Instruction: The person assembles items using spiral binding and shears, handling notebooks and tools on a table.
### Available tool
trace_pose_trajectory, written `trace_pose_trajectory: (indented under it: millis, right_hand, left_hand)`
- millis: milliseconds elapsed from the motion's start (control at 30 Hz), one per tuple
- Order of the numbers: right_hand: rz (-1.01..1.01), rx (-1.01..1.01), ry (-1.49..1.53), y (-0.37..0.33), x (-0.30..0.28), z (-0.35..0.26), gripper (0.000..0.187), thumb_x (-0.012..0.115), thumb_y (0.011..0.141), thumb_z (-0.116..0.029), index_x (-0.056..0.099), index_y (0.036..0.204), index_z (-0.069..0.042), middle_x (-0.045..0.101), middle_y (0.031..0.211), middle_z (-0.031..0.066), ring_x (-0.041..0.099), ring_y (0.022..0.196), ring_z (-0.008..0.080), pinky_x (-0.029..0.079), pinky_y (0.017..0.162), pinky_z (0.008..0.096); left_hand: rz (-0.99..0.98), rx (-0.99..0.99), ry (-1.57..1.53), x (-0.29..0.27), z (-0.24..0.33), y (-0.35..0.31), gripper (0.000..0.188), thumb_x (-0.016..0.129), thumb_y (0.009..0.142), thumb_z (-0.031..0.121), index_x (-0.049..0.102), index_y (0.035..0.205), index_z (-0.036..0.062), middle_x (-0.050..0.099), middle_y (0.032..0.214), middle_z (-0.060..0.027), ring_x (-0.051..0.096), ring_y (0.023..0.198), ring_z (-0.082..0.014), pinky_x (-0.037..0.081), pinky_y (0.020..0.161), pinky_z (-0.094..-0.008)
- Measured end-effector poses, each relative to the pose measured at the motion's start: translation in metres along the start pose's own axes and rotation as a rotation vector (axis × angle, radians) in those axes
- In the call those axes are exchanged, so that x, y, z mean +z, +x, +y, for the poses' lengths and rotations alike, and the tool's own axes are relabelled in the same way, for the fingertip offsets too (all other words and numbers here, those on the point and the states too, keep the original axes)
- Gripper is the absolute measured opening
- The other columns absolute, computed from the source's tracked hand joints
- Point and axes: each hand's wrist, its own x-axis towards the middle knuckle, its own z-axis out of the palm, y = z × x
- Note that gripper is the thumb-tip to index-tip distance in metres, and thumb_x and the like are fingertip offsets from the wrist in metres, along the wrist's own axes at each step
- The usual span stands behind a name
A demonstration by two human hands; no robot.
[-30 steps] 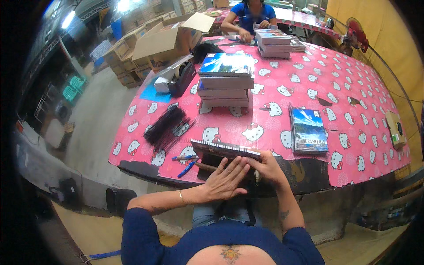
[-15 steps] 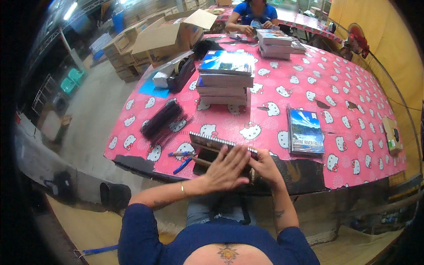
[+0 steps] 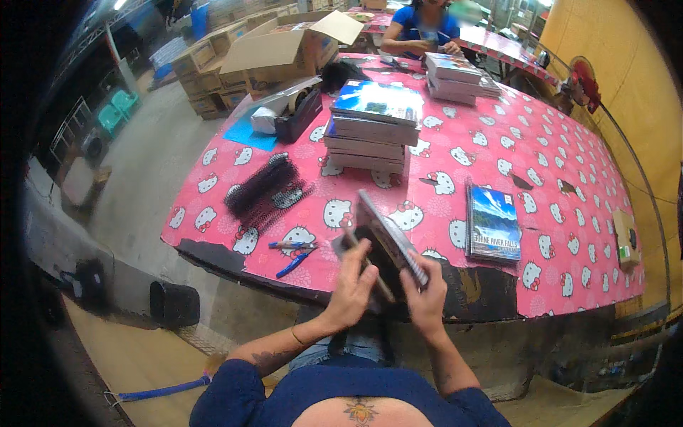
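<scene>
At the near table edge, my right hand grips a spiral notebook, which stands tilted on edge with its coil side up. My left hand is closed on a dark piece with a light wooden strip along its edge, just left of the notebook. Its lower part is hidden by my fingers. Left of my hands lie a blue pen and a second blue-and-white pen. Black spiral binding coils lie in a bundle beyond them.
A notebook stack rises ahead, beside a black tape dispenser. More notebooks lie to the right. An open carton stands far left. Across the pink table, a person in blue works near another stack.
My left hand has come off the notebook's coil side and moved left and down onto the wooden-edged piece. The notebook has turned to a steeper angle in my right hand.
</scene>
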Motion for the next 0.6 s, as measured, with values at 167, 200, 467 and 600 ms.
trace_pose_trajectory:
  millis: [167, 200, 467, 600]
  right_hand:
    - [-0.287, -0.471, -0.362, -0.026, 0.015, -0.015, 0.040, 0.082, 0.075, -0.019, 0.067, 0.111, -0.013, 0.050, 0.125, 0.0121, 0.045, 0.122, 0.0342, 0.038, 0.103, 0.0460]
    - [-0.227, -0.630, -0.505, -0.021, 0.025, -0.006, 0.042, 0.081, 0.074, -0.023, 0.069, 0.115, -0.023, 0.050, 0.120, 0.0067, 0.046, 0.116, 0.0276, 0.034, 0.099, 0.0430]
    - [-0.136, -0.735, -0.706, 0.044, 0.066, -0.032, 0.042, 0.074, 0.079, -0.017, 0.069, 0.121, -0.019, 0.058, 0.116, 0.0041, 0.053, 0.110, 0.0246, 0.036, 0.093, 0.0414]
    - [-0.167, -0.689, -0.706, 0.084, 0.072, -0.048, 0.033, 0.074, 0.081, -0.022, 0.069, 0.112, -0.012, 0.067, 0.103, 0.0050, 0.064, 0.097, 0.0235, 0.045, 0.085, 0.0400]
  left_hand:
    - [-0.509, -0.156, -0.258, -0.038, 0.000, 0.044, 0.053, 0.034, 0.107, 0.035, 0.051, 0.140, -0.0024, 0.059, 0.133, -0.0159, 0.055, 0.124, -0.0244, 0.038, 0.110, -0.0363]
    - [-0.351, -0.223, -0.438, -0.045, -0.034, 0.049, 0.051, 0.035, 0.107, 0.034, 0.056, 0.134, -0.0027, 0.063, 0.129, -0.0129, 0.058, 0.120, -0.0218, 0.041, 0.108, -0.0372]
    - [-0.128, 0.257, 1.183, -0.150, -0.061, 0.014, 0.041, 0.061, 0.095, 0.026, 0.057, 0.130, 0.0048, 0.060, 0.116, -0.0190, 0.057, 0.105, -0.0339, 0.047, 0.086, -0.0469]
    - [-0.032, 0.097, 1.053, -0.145, -0.058, 0.007, 0.043, 0.058, 0.095, 0.024, 0.054, 0.134, 0.0042, 0.061, 0.111, -0.0173, 0.060, 0.103, -0.0323, 0.048, 0.087, -0.0432]
